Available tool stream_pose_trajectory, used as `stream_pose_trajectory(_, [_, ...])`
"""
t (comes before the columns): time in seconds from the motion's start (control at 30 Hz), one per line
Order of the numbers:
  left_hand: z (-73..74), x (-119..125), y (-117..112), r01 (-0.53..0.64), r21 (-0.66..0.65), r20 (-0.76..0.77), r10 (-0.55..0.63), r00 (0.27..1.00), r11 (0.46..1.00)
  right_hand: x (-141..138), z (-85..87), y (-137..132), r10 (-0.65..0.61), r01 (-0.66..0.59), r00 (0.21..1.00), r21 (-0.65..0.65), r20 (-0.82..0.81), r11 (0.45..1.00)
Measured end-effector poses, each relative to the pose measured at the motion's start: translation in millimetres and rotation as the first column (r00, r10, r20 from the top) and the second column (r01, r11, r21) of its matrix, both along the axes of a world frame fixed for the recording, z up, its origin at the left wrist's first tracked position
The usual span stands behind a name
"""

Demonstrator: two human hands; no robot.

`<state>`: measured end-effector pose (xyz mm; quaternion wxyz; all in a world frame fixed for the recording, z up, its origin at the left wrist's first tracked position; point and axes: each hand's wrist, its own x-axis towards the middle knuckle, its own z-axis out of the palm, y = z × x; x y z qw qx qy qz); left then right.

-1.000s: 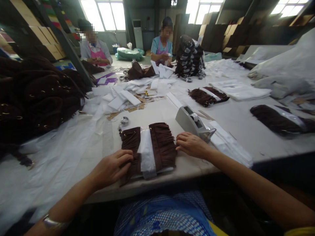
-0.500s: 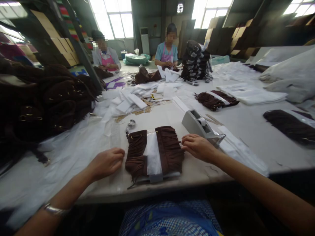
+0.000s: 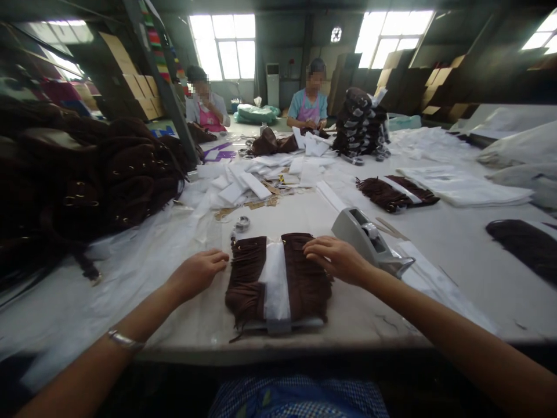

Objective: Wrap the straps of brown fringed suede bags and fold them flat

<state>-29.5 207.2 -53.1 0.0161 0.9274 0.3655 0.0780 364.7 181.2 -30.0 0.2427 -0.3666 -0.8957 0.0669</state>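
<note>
A dark brown fringed bag [image 3: 307,284] lies flat at the table's front edge, with a white paper band [image 3: 275,284] down its middle. Just off its left side is my left hand [image 3: 201,271], holding nothing, fingers stretched toward the fringe. My right hand [image 3: 337,258] rests its fingertips on the bag's upper right part, fingers extended and not gripping. Right behind that hand stands a grey tape dispenser [image 3: 369,241]. A small ring-shaped metallic-looking item [image 3: 242,223] lies by the bag's upper left corner.
Brown bags [image 3: 126,168] are heaped at the left. White paper pieces [image 3: 248,183] cover the table's middle. Banded fringed bags [image 3: 395,193] and plastic sheets [image 3: 465,184] lie at the right. Two people sit across the table, near a tall dark stack [image 3: 359,125].
My right hand has moved left from beside the bag onto its upper right part. My left hand's fingers have straightened near the left side. The view has shifted slightly.
</note>
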Motion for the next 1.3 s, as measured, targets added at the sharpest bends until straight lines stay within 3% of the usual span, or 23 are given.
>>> stream_pose_trajectory(0.1, [7.1,-0.2,-22.2,-0.252,-0.039,0.142,0.255,0.956,0.967,-13.7,8.9,26.3,-0.061,0.061,0.998,0.001,-0.004,0.998])
stream_pose_trajectory(0.17, [14.0,13.3,-47.3,-0.347,-0.228,0.293,0.404,0.867,0.910,-28.3,10.2,50.9,-0.074,0.079,0.995,-0.069,0.074,0.994])
stream_pose_trajectory(0.2, [16.9,21.8,-62.2,-0.320,-0.379,0.358,0.457,0.814,0.868,-35.4,9.7,63.4,-0.067,0.086,0.990,-0.148,0.127,0.985])
stream_pose_trajectory(0.23, [18.9,30.2,-78.0,-0.252,-0.548,0.385,0.507,0.771,0.798,-41.9,8.8,75.3,-0.047,0.092,0.982,-0.251,0.181,0.963])
stream_pose_trajectory(0.3, [18.8,44.5,-109.4,-0.067,-0.833,0.357,0.627,0.693,0.549,-51.6,7.1,95.2,0.018,0.108,0.963,-0.447,0.268,0.888])
stream_pose_trajectory(0.4, [9.1,57.4,-147.8,0.117,-0.976,0.217,0.833,0.509,0.183,-58.1,7.5,112.8,0.084,0.138,0.939,-0.590,0.333,0.796])
stream_pose_trajectory(0.47, [0.5,61.8,-165.1,0.210,-0.977,0.106,0.935,0.339,0.035,-58.3,9.8,116.7,0.113,0.162,0.934,-0.684,0.338,0.711])
stream_pose_trajectory(0.53, [-6.1,64.8,-176.6,0.304,-0.952,0.028,0.976,0.216,-0.040,-56.4,12.0,115.6,0.156,0.172,0.940,-0.817,0.302,0.550])
stream_pose_trajectory(0.6, [-9.8,67.6,-184.5,0.376,-0.925,0.008,0.986,0.168,-0.056,-53.3,12.6,111.1,0.171,0.158,0.957,-0.917,0.234,0.367])
stream_pose_trajectory(0.67, [-12.0,71.0,-190.9,0.420,-0.906,0.017,0.990,0.138,-0.043,-49.1,11.9,104.3,0.144,0.125,0.976,-0.965,0.161,0.229])
stream_pose_trajectory(0.8, [-21.7,80.5,-204.7,0.463,-0.886,0.028,1.000,0.008,0.021,-40.3,12.6,84.9,0.005,0.061,0.998,-0.997,0.062,0.054])
stream_pose_trajectory(0.87, [-31.1,85.3,-211.6,0.471,-0.880,0.029,0.997,-0.072,0.060,-36.8,16.8,72.4,-0.071,0.021,0.997,-1.000,0.021,0.003])
stream_pose_trajectory(0.93, [-40.3,88.9,-216.7,0.462,-0.882,0.030,0.991,-0.128,0.086,-34.1,23.7,58.6,-0.126,-0.046,0.991,-0.999,-0.048,0.017])
stream_pose_trajectory(1.07, [-44.8,93.2,-214.9,0.335,-0.928,0.112,0.979,-0.168,0.164,-30.3,42.3,32.8,-0.173,-0.192,0.962,-0.975,-0.210,0.113])
stream_pose_trajectory(1.23, [-26.4,89.1,-193.4,0.160,-0.946,0.263,0.957,-0.123,0.281,-27.5,67.3,6.9,-0.225,-0.346,0.893,-0.914,-0.389,0.210])
stream_pose_trajectory(1.3, [-18.2,81.9,-181.9,0.152,-0.936,0.320,0.947,-0.016,0.319,-25.4,77.4,-1.0,-0.260,-0.370,0.864,-0.894,-0.430,0.252])
